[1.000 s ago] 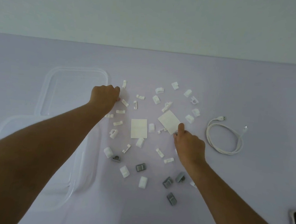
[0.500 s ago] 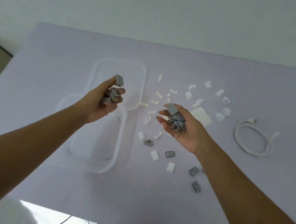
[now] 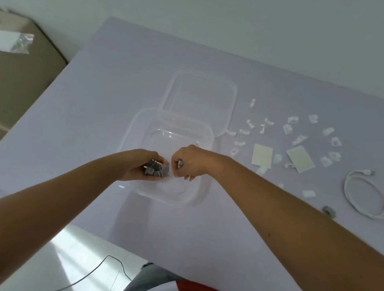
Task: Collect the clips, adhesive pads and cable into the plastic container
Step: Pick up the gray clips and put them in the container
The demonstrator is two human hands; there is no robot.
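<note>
Pale lilac table (image 3: 202,237), wide and matte, filling most of the view. On it, left of centre, a clear plastic container (image 3: 140,128): rectangular, rounded corners, see-through walls, nothing visible lying on its floor. Just behind and overlapping its far right corner, a clear lid (image 3: 202,80) of the same shape, lying flat.

Over the container, both hands close together. Left hand (image 3: 143,164) cupped palm-up, fingers curled around a heap of small grey clips (image 3: 156,169), squarish and blocky. Right hand (image 3: 191,162) closed into a loose fist just beside it, a bit of grey showing at the thumb side; what exactly sits inside, impossible to tell.

Far right on the table, a white cable (image 3: 364,198) coiled in a loose oval, plug end at the top. Between cable and container, two cream adhesive pads (image 3: 262,155), flat rectangular sheets, the right one tilted. Around them, scattered white clips (image 3: 287,128), small and mixed in shape, well apart from the container. One more grey clip (image 3: 329,211) alone near the cable's lower left.
</note>
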